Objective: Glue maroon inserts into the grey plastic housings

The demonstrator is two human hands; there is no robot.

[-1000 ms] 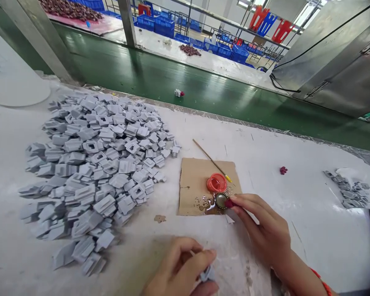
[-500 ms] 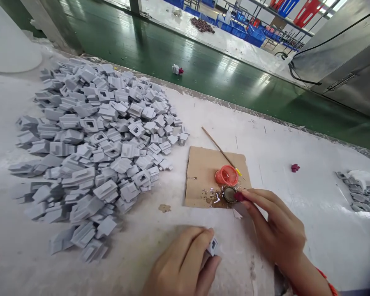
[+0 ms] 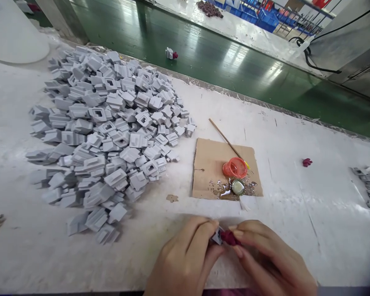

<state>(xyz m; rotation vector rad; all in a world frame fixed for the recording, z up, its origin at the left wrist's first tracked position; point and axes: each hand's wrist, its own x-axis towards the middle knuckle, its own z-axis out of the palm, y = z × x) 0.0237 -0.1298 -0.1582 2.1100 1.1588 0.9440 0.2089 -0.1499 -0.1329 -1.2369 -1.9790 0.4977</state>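
Near the table's front edge, my left hand [image 3: 188, 255] pinches a small grey block [image 3: 216, 236]. My right hand [image 3: 265, 255] holds a dark red piece [image 3: 230, 237] by its right end, and its left end meets the opening of the grey block. Beyond the hands lies a brown cardboard sheet [image 3: 208, 164], wet along its front edge. On it stand a red cup [image 3: 234, 167] and a bottle cap [image 3: 237, 187] with liquid around it. A thin brush [image 3: 223, 136] with a yellow part rests across the cardboard's back edge.
A large heap of grey blocks [image 3: 111, 135] covers the table's left side. A loose red piece [image 3: 307, 162] and several darker grey parts [image 3: 368, 187] lie at the right. Behind runs a green conveyor belt [image 3: 203, 53], carrying a grey-and-red piece [image 3: 171, 53].
My right hand has moved from the bottle cap down and left, bringing the red piece against the grey block in my left hand. The view has shifted slightly.
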